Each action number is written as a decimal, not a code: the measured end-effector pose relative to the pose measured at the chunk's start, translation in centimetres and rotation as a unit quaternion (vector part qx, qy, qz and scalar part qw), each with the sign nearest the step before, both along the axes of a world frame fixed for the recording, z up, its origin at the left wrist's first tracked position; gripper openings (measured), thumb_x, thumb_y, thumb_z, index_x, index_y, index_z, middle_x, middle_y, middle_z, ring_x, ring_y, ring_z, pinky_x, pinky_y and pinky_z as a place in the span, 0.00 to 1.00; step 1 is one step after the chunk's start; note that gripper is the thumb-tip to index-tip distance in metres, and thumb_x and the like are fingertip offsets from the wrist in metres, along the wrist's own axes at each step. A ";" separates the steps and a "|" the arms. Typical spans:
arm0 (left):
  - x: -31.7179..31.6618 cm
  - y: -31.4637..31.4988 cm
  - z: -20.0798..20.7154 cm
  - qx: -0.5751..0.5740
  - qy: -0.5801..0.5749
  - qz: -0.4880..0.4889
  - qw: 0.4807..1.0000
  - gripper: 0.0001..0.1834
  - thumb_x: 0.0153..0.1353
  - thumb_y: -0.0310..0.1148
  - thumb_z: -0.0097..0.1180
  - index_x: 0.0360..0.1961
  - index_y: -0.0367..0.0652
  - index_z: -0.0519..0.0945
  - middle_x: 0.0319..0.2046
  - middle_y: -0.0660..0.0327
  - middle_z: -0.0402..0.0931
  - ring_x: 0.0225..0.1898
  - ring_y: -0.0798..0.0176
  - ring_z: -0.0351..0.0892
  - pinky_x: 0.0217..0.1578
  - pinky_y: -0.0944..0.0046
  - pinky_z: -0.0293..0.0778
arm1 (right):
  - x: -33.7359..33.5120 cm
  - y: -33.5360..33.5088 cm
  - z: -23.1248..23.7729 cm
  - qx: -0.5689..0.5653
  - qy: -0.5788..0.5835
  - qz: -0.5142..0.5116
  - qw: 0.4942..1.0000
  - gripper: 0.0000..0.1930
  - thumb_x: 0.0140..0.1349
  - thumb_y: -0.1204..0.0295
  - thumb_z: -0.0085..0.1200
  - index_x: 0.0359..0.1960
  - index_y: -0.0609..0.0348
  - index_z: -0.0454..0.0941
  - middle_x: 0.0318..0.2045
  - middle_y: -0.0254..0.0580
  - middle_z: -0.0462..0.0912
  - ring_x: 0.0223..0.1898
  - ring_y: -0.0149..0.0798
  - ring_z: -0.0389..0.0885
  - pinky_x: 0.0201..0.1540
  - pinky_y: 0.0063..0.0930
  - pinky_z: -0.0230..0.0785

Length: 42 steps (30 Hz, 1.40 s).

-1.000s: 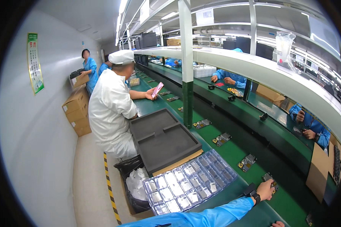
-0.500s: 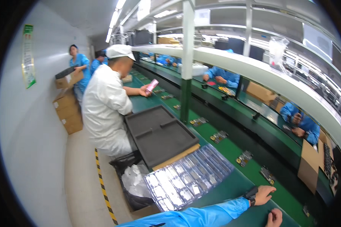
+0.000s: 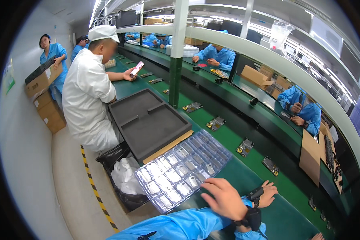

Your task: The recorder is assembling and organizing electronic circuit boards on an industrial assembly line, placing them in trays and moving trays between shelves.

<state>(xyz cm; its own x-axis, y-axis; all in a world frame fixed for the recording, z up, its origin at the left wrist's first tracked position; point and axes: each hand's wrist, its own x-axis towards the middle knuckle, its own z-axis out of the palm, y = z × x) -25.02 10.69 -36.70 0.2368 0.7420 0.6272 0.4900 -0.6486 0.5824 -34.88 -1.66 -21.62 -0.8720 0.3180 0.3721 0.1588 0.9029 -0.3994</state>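
Left hand (image 3: 222, 197) lying open and flat, fingers spread, on the near edge of the clear plastic tray (image 3: 183, 169), clamped on nothing; right hand (image 3: 267, 193) just beyond the left wrist, open too, resting palm down on the green table (image 3: 232, 140) and crossed close behind the left arm, a black band at each wrist; tray set on the table's near edge, its many small pockets holding pale flat parts (too small to tell what kind); directly behind it, touching at one side, a dark grey foam tray (image 3: 148, 120) on a strip of cardboard; small circuit boards (image 3: 244, 147) spaced along the belt beyond; below the table's edge, a black bin (image 3: 124, 176) with white wrapping inside; further along, a seated person in white coat and cap (image 3: 88, 88) holding a pink card
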 end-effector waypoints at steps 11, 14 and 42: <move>1.4 -1.2 1.6 0.021 -0.151 0.014 0.988 0.14 0.55 0.28 0.63 0.44 0.45 0.81 0.48 0.53 0.79 0.57 0.43 0.75 0.60 0.41 0.65 | -11.6 -1.5 -3.0 -0.033 -0.093 0.270 0.958 0.14 0.56 0.72 0.65 0.44 0.62 0.84 0.60 0.52 0.75 0.64 0.55 0.71 0.63 0.44 0.70; 2.2 -0.4 0.9 0.027 -0.167 0.020 0.985 0.14 0.54 0.28 0.63 0.43 0.45 0.81 0.46 0.54 0.79 0.55 0.43 0.75 0.58 0.42 0.66 | -12.1 -1.6 -2.9 -0.021 -0.119 0.275 0.954 0.17 0.55 0.72 0.66 0.46 0.63 0.83 0.62 0.55 0.72 0.67 0.57 0.67 0.66 0.45 0.68; 2.5 3.1 -0.9 0.079 -0.235 0.050 0.968 0.08 0.46 0.30 0.60 0.30 0.51 0.77 0.32 0.59 0.78 0.38 0.46 0.76 0.38 0.46 0.67 | -16.7 -0.3 -5.4 -0.019 -0.103 0.289 0.952 0.12 0.59 0.69 0.66 0.43 0.58 0.82 0.57 0.48 0.78 0.68 0.58 0.66 0.69 0.49 0.61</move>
<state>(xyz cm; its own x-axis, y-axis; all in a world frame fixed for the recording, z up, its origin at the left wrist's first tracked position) -22.50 13.78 -37.56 -0.1704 0.6328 0.7553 0.2610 -0.7102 0.6538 -51.55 -1.97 -27.05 -0.9586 -0.2265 0.1724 -0.2811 0.8485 -0.4483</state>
